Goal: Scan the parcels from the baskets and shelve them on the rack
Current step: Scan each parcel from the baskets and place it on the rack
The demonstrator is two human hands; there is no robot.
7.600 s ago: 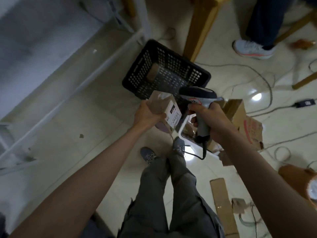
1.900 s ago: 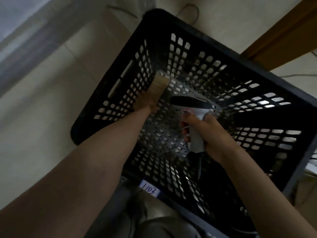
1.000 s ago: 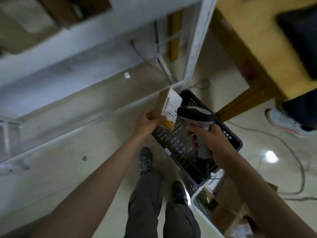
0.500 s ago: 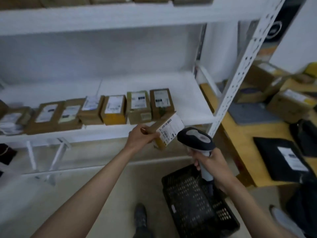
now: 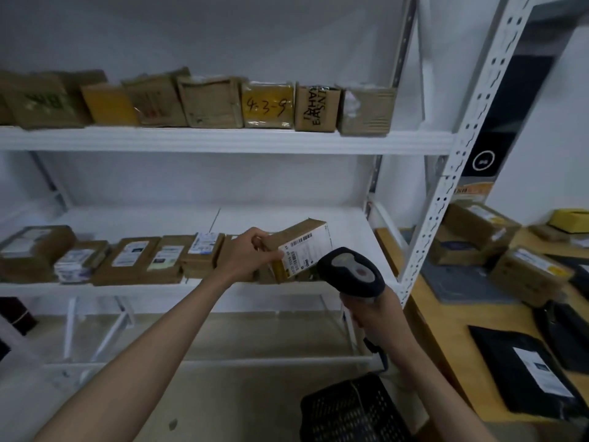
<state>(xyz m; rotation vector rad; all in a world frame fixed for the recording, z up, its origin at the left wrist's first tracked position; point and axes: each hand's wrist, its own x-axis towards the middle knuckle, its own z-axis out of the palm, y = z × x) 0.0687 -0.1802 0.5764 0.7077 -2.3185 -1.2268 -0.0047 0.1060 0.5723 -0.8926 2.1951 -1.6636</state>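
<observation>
Tilted brown parcel [image 5: 299,247], white barcode label facing out, before the rack's [image 5: 223,140] middle shelf.

A single head-worn wide-angle camera looks forward and slightly down from standing height, close to a white metal shelving rack [image 5: 223,140] that fills most of the frame, with a pale wooden table [image 5: 452,317] at the right edge.

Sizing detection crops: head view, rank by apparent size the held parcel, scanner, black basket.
1. black basket, though partly cut off
2. held parcel and scanner look alike; the scanner's nearness makes ranking unsure
</observation>
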